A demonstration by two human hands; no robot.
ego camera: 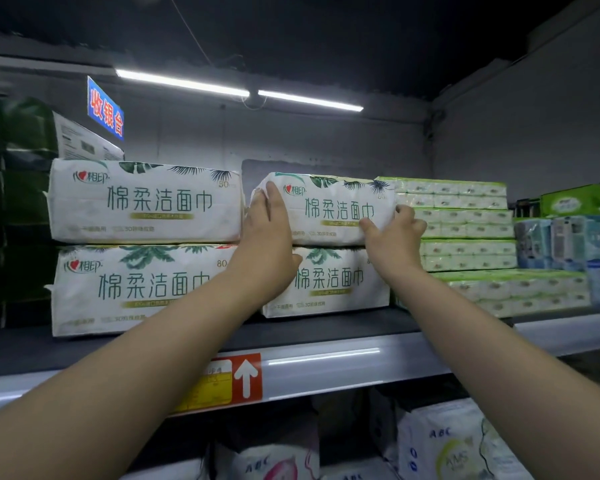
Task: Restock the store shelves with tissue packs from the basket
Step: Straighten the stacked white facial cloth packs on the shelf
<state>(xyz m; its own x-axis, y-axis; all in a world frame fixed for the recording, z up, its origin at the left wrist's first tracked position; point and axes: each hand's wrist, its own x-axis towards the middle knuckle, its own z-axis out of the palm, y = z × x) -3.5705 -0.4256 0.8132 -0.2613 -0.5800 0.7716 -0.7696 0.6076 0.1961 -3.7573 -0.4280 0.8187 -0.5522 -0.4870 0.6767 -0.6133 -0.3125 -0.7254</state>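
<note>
The left hand (265, 220) is lying flat against the left end of the tissue pack (333, 206), fingers straight and close together, pressing rather than gripping. The right hand (397, 233) is curling round the pack's right end, with the thumb on the printed front and the fingers wrapping the corner.

This tissue pack is resting on a lower pack (333, 282) of the same kind, directly beneath it on the shelf (326, 365). Just to its left, a stack of two matching packs (146, 202) is standing nearer the shelf's front edge. Just to its right, green bundles (465, 216) are crowding close to the right hand. The basket is not showing.

The step looks like seating the pack squarely. Both hands should be pushing evenly, so that its front ends up flush with the pack beneath without shoving that one back. Keeping the left palm flat should spare the soft wrapper. The right fingers will need slipping out before the green bundles pinch them.
</note>
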